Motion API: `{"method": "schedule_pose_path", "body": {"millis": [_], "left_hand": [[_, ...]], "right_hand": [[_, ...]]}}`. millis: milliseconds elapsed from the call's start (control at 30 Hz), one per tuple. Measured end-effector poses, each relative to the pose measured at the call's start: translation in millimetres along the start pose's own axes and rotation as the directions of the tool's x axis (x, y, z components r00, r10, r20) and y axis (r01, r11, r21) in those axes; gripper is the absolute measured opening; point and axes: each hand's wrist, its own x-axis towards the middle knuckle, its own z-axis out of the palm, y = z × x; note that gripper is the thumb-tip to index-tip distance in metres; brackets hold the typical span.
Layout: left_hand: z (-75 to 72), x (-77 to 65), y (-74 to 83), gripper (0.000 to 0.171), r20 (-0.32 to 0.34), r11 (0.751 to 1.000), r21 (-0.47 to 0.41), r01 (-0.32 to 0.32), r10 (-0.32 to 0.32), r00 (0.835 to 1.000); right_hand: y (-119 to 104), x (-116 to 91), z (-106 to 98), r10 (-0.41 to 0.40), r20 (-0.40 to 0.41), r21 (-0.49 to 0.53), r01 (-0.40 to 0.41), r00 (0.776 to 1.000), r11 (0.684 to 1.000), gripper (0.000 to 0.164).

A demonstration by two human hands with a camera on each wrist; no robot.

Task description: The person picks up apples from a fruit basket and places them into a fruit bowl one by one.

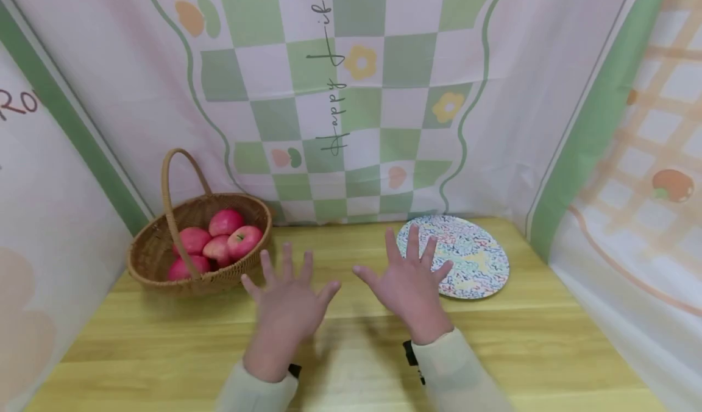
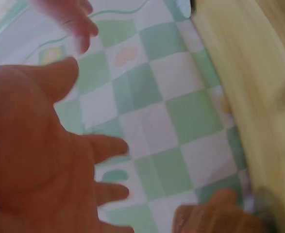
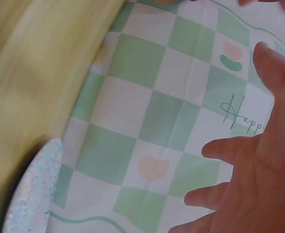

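Observation:
Both hands hover over the wooden table with fingers straight and spread, holding nothing. My left hand (image 1: 286,308) is right of a brown wicker basket (image 1: 208,287) with a tall arched handle. Inside the basket lie several red apples (image 1: 226,222). My right hand (image 1: 410,287) partly overlaps a round, flat board (image 1: 477,259) covered in small multicoloured squiggles. In the left wrist view the palm of the left hand (image 2: 30,150) fills the left side, and a brown edge of the basket (image 2: 215,218) shows at the bottom. The right wrist view has the right hand (image 3: 263,170) with fingers apart and the speckled board (image 3: 35,194) at lower left.
A light wood table (image 1: 351,363) spans the front. Behind it hangs a green and white checked cloth (image 1: 356,107) with flowers and lettering. More printed cloth (image 1: 658,186) encloses the right side, and white cloth (image 1: 49,217) the left.

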Motion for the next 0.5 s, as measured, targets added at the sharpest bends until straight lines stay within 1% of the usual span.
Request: {"method": "schedule_pose_path", "body": {"millis": [67,133,233,267,333,400,433,467,500], "left_hand": [[-7.7,-8.5,-12.6,0.093,-0.049,0.999,-0.017,-0.029,0.028,0.998],[-18.2,-17.7,-26.4,0.093,-0.097,0.999,-0.038,-0.032,0.029,0.995],[-36.9,-31.6,-49.5,0.093,-0.167,0.997,-0.071,-0.012,0.0,0.986],[-43.3,-35.6,-58.2,0.093,-0.198,0.996,-0.091,0.001,-0.019,0.98],[-56.1,-41.0,-77.4,0.094,-0.252,0.991,-0.133,0.034,-0.066,0.966],[-66.5,-42.6,-99.1,0.094,-0.284,0.973,-0.218,0.075,-0.137,0.949],[-71.4,-42.1,-110.9,0.095,-0.287,0.957,-0.271,0.1,-0.18,0.941],[-75.1,-40.5,-122.6,0.097,-0.283,0.938,-0.321,0.128,-0.224,0.933],[-77.7,-38.6,-134.2,0.098,-0.27,0.914,-0.372,0.16,-0.272,0.924]], "right_hand": [[-1,3,-3,-0.023,-0.008,0.015,0.023,1.0,1.0,0.11],[-3,7,-5,-0.049,-0.023,0.038,0.05,0.998,0.998,0.108],[-7,12,-7,-0.094,-0.057,0.085,0.099,0.994,0.991,0.107],[-8,13,-8,-0.111,-0.07,0.103,0.118,0.991,0.988,0.107],[-12,16,-8,-0.14,-0.086,0.175,0.153,0.987,0.973,0.107],[-16,19,-9,-0.166,-0.092,0.284,0.185,0.982,0.941,0.107],[-18,21,-10,-0.174,-0.09,0.347,0.195,0.981,0.917,0.107],[-21,23,-10,-0.179,-0.088,0.416,0.2,0.98,0.887,0.106],[-23,24,-11,-0.18,-0.085,0.487,0.198,0.98,0.851,0.106]]}}
